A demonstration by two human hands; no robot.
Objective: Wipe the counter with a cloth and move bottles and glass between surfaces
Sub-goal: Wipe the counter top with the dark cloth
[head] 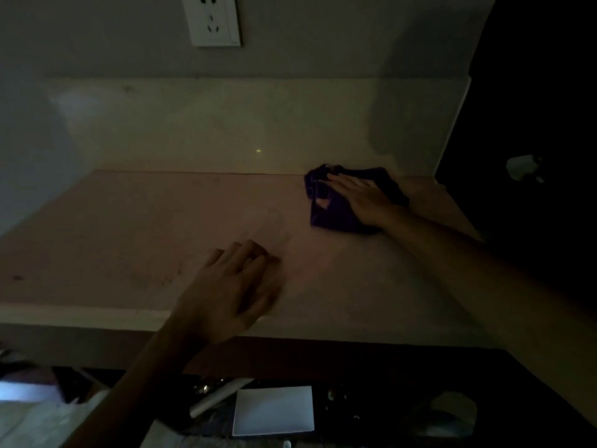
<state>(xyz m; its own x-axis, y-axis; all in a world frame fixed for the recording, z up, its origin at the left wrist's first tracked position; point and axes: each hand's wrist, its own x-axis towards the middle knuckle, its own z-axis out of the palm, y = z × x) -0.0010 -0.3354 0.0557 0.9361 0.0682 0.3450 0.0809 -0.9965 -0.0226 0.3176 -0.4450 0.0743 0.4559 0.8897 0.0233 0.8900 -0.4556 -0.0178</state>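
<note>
The room is dim. A dark purple cloth [326,215] lies crumpled on the pale pinkish counter [135,227], toward its back right corner. My right hand [361,198] rests flat on top of the cloth, fingers stretched toward the wall, pressing it onto the surface. My left hand [226,292] lies palm down near the counter's front edge, fingers slightly spread, holding nothing. No bottle or glass shows on the counter.
A white wall socket [211,19] sits above the pale backsplash [226,124]. Darkness lies beyond the counter's right edge, with a small white object [521,168] in it. Below the front edge are a white paper [274,410], a rolled white item [216,399] and dark clutter.
</note>
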